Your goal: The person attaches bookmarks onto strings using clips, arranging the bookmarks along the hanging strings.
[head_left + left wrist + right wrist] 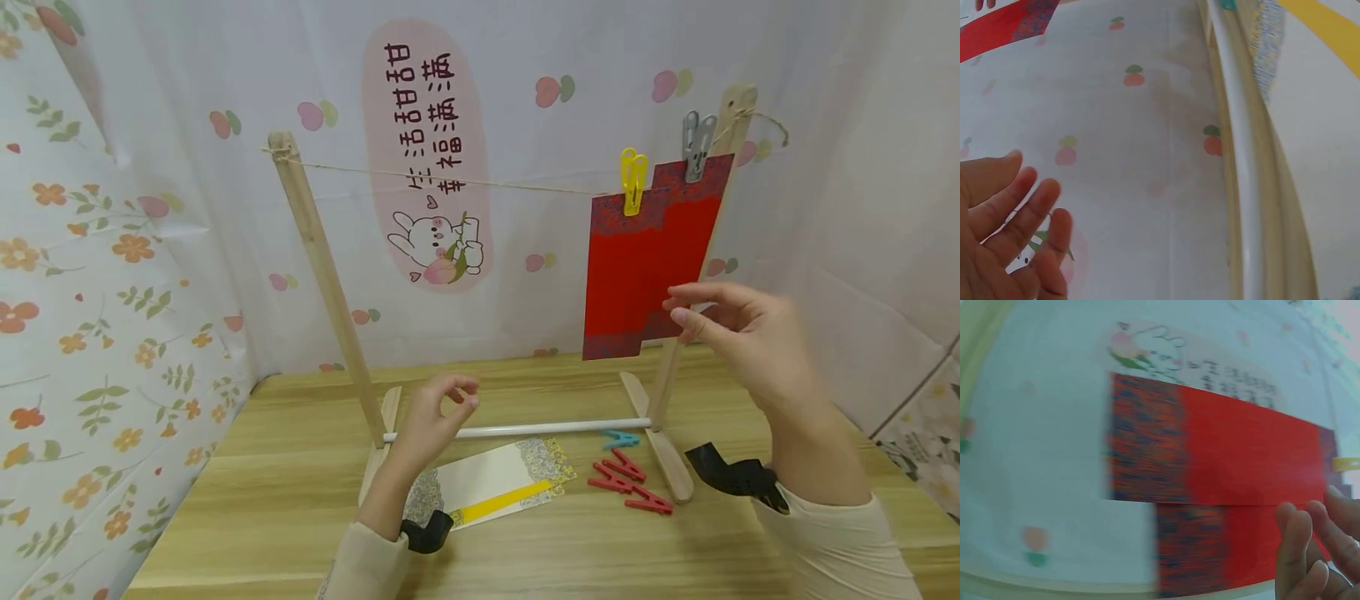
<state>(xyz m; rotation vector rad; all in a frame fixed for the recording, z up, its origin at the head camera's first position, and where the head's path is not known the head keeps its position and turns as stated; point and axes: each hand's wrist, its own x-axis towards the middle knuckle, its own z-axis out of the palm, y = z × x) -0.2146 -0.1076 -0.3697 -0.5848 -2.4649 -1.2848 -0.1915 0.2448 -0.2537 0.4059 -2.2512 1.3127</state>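
Note:
Two overlapping red paper sheets (633, 271) with blue-speckled ends hang from a string (480, 182) at the right. A yellow clothespin (633, 183) and a grey clothespin (697, 148) clip their top edges. My right hand (750, 342) is at the lower right of the red sheets, fingers loosely bent and holding nothing; whether it touches them I cannot tell. In the right wrist view its fingertips (1300, 528) appear in front of the red paper. Over the table, my left hand (435, 421) hovers loosely curled and holds nothing, above a cream patterned paper (487, 483) with a yellow band.
Two wooden posts (322, 275) carry the string, joined low down by a white rod (517, 430). Several red clothespins (648, 501) and a blue clothespin (620, 439) lie on the wooden table (247, 500), left of the right post's foot (671, 467). Printed cloth (300, 75) hangs behind.

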